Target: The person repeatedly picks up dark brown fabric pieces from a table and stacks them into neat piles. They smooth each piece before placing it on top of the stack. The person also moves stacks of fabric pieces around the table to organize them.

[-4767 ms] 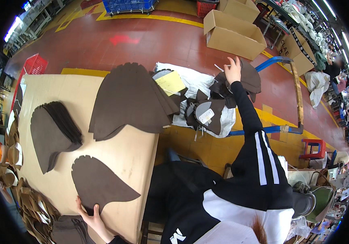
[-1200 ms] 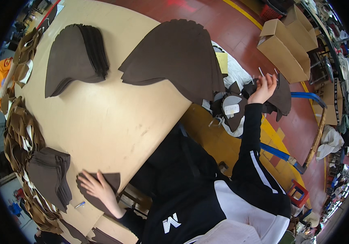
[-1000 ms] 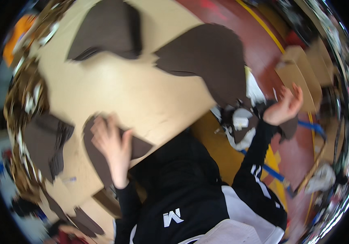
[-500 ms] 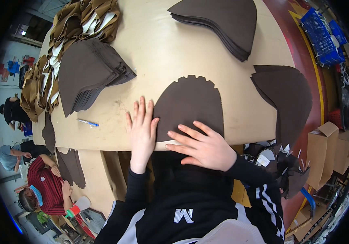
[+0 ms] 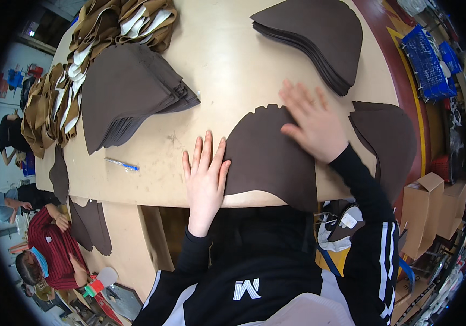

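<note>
Black-sleeved left hand [image 5: 206, 176] lies flat, fingers loose, thumb at the left rim of the brown panel [image 5: 271, 157], near edge of the table [image 5: 162, 182]; blurred right hand [image 5: 314, 127], unclenched, over its far right; looks light, floppy, best pinched by the rim; stack [image 5: 127, 89] far left

The right hand [image 5: 320, 133], earlier reaching over the pile [image 5: 346, 232] beside the worktop [image 5: 233, 70], then lying across the near end of the brown piece [image 5: 274, 157], is now blurred at that piece's upper right edge, uncovering its near corner. The left hand [image 5: 205, 182], on top of it a second ago, lies along its left edge.
</note>
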Tool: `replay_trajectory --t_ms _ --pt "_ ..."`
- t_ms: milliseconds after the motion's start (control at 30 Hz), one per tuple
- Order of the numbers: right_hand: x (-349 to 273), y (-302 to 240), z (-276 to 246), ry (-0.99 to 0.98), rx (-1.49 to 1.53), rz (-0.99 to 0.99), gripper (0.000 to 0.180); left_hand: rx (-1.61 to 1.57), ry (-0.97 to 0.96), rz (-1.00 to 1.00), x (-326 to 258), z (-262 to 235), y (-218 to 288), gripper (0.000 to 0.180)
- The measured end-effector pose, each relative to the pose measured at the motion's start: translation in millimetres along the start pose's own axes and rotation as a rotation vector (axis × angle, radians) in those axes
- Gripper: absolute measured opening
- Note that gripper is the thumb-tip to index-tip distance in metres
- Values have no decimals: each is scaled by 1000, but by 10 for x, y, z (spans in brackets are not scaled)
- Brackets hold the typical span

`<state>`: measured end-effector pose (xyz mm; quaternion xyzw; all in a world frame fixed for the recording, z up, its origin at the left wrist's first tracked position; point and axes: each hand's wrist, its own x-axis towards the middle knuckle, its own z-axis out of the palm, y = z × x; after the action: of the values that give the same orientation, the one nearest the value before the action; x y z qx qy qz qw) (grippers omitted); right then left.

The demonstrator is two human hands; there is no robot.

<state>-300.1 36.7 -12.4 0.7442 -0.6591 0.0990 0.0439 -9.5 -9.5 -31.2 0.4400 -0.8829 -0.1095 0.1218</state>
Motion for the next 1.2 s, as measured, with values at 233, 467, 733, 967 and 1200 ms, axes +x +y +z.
replay_trajectory --t_ms 233,467,733,967,1200 --pt "-394 -1012 68 -273 599 -415 93 -3 5 -6 -17 14 -29 48" --pt "48 -386 -10 -127 477 -400 87 -44 13 -7 -26 -28 -4 48" --pt "-588 -1018 -31 -273 546 -442 95 -105 -69 43 6 -117 14 75" --pt "-715 -797 -278 -623 1104 -480 63 -284 -87 -13 18 -102 44 75" --pt "-776 -538 -774 -189 974 -270 48 -920 -70 -198 178 -301 -2 54"
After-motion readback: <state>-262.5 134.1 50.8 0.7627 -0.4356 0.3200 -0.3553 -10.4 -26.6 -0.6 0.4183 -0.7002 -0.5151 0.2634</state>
